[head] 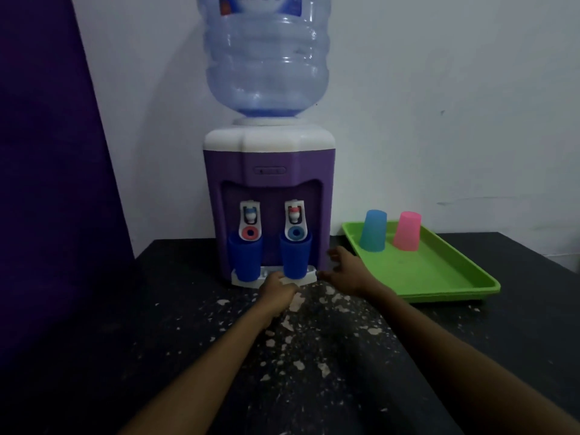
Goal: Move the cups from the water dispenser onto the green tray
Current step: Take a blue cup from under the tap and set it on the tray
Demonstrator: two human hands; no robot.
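Note:
Two dark blue cups stand upright on the drip tray of the purple water dispenser, the left cup under the left tap and the right cup under the right tap. My left hand rests just in front of the drip tray, fingers curled, holding nothing. My right hand is beside the dispenser's right lower corner, fingers spread, empty, a little right of the right cup. The green tray lies to the right with a light blue cup and a pink cup upside down on it.
The dispenser stands on a dark speckled counter against a white wall, with a large water bottle on top. A purple panel borders the left side. The tray's near half is bare green surface.

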